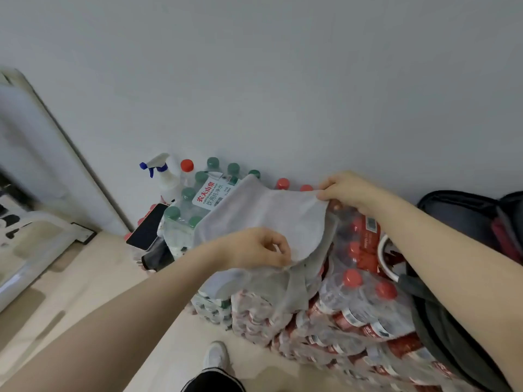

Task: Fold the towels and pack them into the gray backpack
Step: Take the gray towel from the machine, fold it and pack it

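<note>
A pale grey towel [256, 215] is spread over stacked packs of water bottles, one end hanging down the front. My left hand [259, 247] pinches its near edge at the middle. Against the wall, my right hand [346, 189] pinches its far right corner, lifted a little. The gray backpack [464, 213] stands open at the far right, behind my right forearm; its lower part runs down the right side of the stack.
Shrink-wrapped bottle packs [353, 315] with red caps fill the lower right; green-capped bottles [186, 207] stand at the left. A white spray bottle [165, 174] and a dark phone [147, 226] sit at the stack's left end. My shoe [216, 356] is on the beige floor.
</note>
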